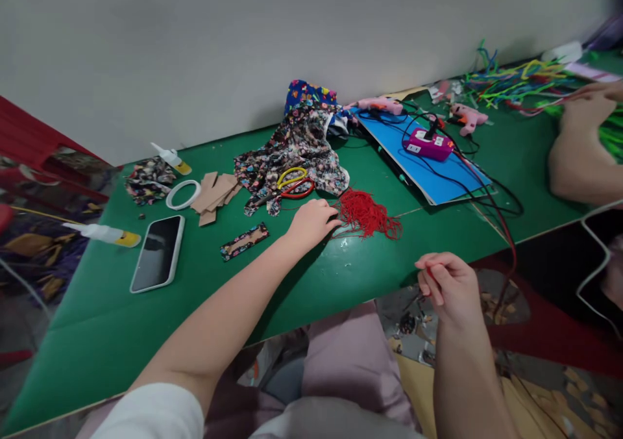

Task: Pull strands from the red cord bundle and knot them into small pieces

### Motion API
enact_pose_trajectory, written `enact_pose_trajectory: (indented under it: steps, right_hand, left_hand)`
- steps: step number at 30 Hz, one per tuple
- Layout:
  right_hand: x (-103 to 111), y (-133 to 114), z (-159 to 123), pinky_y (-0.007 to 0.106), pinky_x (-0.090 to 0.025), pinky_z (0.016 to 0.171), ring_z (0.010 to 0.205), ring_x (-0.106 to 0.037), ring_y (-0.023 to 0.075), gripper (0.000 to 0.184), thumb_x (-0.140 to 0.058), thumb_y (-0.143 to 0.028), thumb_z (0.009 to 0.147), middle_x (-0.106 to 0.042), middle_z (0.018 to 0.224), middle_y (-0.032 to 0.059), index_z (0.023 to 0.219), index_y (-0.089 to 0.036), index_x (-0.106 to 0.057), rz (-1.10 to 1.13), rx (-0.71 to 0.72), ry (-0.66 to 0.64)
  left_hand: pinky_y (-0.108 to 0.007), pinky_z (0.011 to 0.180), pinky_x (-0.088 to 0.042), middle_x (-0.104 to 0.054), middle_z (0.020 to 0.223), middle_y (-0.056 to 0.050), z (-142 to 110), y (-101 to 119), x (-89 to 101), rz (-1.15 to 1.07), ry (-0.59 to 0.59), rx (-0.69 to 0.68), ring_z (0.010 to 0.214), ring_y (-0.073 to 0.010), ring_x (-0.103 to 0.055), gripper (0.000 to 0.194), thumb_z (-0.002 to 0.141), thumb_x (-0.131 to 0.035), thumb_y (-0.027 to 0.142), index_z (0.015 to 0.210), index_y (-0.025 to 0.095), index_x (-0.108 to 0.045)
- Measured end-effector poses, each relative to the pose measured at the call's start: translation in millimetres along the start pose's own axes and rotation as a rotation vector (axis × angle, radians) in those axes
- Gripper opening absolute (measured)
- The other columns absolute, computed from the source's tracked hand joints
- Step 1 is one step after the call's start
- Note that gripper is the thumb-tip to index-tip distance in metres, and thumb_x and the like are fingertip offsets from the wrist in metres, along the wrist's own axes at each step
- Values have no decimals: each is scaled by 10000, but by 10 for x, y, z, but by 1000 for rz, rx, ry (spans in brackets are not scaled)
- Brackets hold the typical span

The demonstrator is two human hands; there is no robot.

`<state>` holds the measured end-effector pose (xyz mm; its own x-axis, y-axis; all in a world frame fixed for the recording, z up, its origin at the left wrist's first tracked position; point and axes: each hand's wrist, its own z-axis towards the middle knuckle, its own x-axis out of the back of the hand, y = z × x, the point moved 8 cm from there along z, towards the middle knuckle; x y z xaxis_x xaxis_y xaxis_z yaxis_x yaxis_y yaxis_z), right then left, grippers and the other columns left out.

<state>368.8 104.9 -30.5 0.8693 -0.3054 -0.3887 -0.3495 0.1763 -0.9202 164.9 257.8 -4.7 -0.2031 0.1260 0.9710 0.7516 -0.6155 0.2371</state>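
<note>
"So, what do we have from the left?"

"A yellow-bottomed glue bottle (109, 234), then our smartphone (156, 254), a white ring (183, 195) and brown cardboard strips (217, 192). Nearer us is a floral-covered strip (244, 241); beyond it, scissors (294, 182) with yellow and red handles lie on floral fabric (302, 143)."

"And our left hand (314, 225)?"

"Over the green tabletop (331, 273), fingers curled, thumb a little apart, right at the bundle of red threads (365, 215). We can't tell whether it grips any."

"The bundle itself?"

"On the tabletop, just right of that hand, with the blue folder (413, 160) beyond."

"Our right hand (448, 286)?"

"Raised by the table's near edge, fingertips pinched around a small red piece (430, 272); we can't make out its shape."

"Farther right?"

"A co-worker's arm (584, 156), near colourful pipe cleaners (520, 78)."
</note>
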Motion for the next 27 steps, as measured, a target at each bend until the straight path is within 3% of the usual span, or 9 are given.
enact_pose_trajectory:
  steps: [5,12,14,17,19,22,27]
  right_hand:
    - [97,63,-31,166,-397,340,244,-339,-24,40,-676,-239,764,-714,738,1,737,-209,-675,38,-9,21]
    - [154,85,-32,146,-374,324,232,-335,-31,67,-707,-262,735,-704,700,-12,712,-207,-675,99,-17,22]
    - [150,100,-29,148,-388,334,234,-342,-31,57,-704,-245,736,-705,702,-11,709,-204,-676,102,-26,25]
    - [139,117,-33,151,-405,346,238,-350,-29,42,-696,-221,740,-708,706,-7,706,-201,-679,95,-39,29]
    - [139,125,-39,147,-406,346,239,-353,-30,33,-692,-209,740,-712,714,-3,710,-199,-681,87,-45,34]
    - [153,138,-48,150,-406,342,239,-350,-28,29,-685,-202,744,-714,720,0,716,-200,-681,72,-49,45]
    - [170,153,-55,158,-415,343,243,-347,-25,22,-677,-196,751,-714,729,1,729,-202,-677,62,-43,49]
  left_hand:
    - [-330,765,-435,-653,860,-83,31,-53,-25,-31,35,46,865,-213,-577,228,869,-495,275,849,158,-690]
    - [-269,642,-438,-658,722,-14,19,-462,353,-414,149,227,655,-140,-586,171,842,-513,275,851,168,-645]
    - [-279,664,-446,-681,768,-28,-11,-522,476,-351,172,242,691,-151,-602,190,845,-515,288,876,174,-663]
    - [-319,735,-447,-692,933,-77,-85,-463,571,-69,180,199,837,-197,-610,248,853,-510,275,1018,179,-668]
    - [-329,758,-445,-681,974,-94,-143,-314,507,82,132,102,882,-210,-596,287,858,-510,266,1094,175,-645]
    - [-314,759,-441,-679,935,-81,-244,-57,275,154,0,-82,876,-205,-580,237,860,-519,272,998,176,-687]
    - [-317,727,-428,-678,885,-82,-312,-65,122,184,3,45,837,-207,-574,267,880,-481,305,913,165,-707]
